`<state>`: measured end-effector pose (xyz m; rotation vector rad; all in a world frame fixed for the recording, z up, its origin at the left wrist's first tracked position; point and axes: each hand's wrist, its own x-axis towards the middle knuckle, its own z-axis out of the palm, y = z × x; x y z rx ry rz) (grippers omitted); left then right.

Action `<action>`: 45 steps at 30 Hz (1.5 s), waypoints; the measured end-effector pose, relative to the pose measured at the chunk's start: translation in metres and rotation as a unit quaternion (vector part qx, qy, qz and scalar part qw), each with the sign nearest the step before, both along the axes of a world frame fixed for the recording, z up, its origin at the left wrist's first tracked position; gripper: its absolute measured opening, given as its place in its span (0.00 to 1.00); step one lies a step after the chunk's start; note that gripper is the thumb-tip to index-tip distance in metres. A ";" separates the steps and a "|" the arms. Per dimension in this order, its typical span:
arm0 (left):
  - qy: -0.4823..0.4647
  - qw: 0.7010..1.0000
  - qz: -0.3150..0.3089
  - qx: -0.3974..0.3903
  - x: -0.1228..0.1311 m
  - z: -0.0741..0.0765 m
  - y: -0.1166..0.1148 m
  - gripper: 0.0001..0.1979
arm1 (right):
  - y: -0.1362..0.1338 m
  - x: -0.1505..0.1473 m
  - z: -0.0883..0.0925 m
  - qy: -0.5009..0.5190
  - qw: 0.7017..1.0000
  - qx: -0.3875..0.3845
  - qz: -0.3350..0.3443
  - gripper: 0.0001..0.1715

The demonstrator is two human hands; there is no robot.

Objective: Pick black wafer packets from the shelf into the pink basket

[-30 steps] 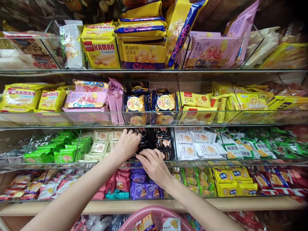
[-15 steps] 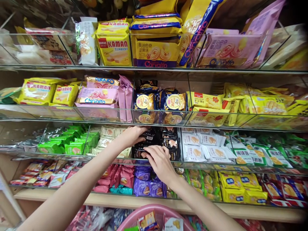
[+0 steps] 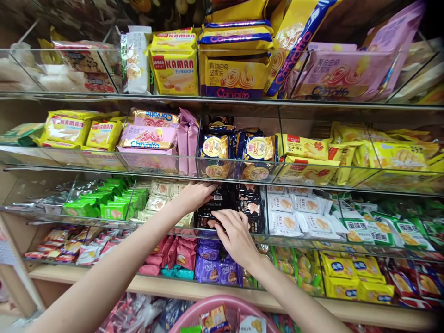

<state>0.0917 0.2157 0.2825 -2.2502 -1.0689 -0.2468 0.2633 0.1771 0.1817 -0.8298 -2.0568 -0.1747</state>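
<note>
Both my hands reach into the third glass shelf's middle bin, which is full of small black snack packets [image 3: 248, 206]. My left hand [image 3: 194, 195] lies on the left side of the pile, fingers curled over a black packet [image 3: 217, 198] with a white barcode. My right hand [image 3: 235, 232] rests at the bin's front edge, its fingertips pressing on the black packets near the glass. Cream packets [image 3: 160, 189] fill the bin to the left and white packets [image 3: 294, 216] the bin to the right.
Glass shelves [image 3: 222, 101] carry yellow Kaman boxes [image 3: 175, 74], yellow and pink Carvalto packs [image 3: 148, 138] and dark blue biscuit bags [image 3: 258, 149]. Green packets [image 3: 114, 203] lie far left. Purple bags [image 3: 215, 270] sit below. A pink basket [image 3: 222, 307] with snacks is beneath my arms.
The view has drifted left and slightly up. My left hand has shifted from the pile's centre to its left side, onto a barcode packet. My right hand has risen slightly.
</note>
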 end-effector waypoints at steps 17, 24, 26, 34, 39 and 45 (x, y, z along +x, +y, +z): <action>0.007 0.999 0.021 0.030 0.003 -0.005 -0.009 0.17 | 0.001 0.007 0.005 0.029 0.999 0.025 -0.003 0.18; 0.015 0.999 0.026 0.044 -0.003 -0.007 -0.014 0.08 | 0.011 0.017 0.019 0.067 0.996 0.044 -0.043 0.15; 0.015 0.999 0.021 0.044 -0.004 -0.008 -0.013 0.07 | 0.011 0.018 0.017 0.063 0.996 0.052 -0.043 0.15; -0.001 1.000 0.001 0.030 -0.003 -0.005 -0.012 0.11 | 0.013 0.022 0.026 0.030 0.995 0.077 -0.056 0.16; -0.013 1.000 -0.016 0.011 -0.005 -0.002 -0.013 0.08 | 0.022 0.024 0.034 0.008 0.994 0.086 -0.068 0.16; -0.019 0.998 -0.030 0.052 -0.014 -0.005 -0.014 0.08 | 0.027 0.023 0.038 -0.016 0.992 0.096 -0.080 0.17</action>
